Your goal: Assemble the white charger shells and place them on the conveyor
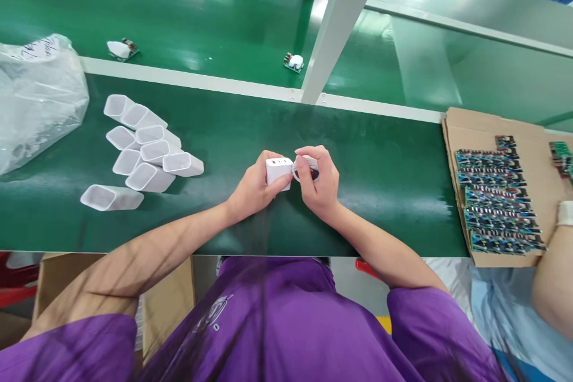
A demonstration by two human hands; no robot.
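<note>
My left hand (259, 182) is closed around a white charger (278, 172), whose end with small port slots faces up. Close beside it, my right hand (319, 182) grips a white housing (299, 162) with something dark showing inside; my fingers cover much of it. The two pieces are side by side, and I cannot tell whether they touch. To the left, several white hollow housings (150, 176) lie on the green bench (233, 131) with their open ends showing.
A clear plastic bag (45, 101) lies at the far left. Two small circuit boards, one left (122, 49) and one central (293, 62), sit behind the rail (192, 79). Rows of circuit boards (499, 191) rest on cardboard (456, 122) at right, beside another person's arm (557, 277).
</note>
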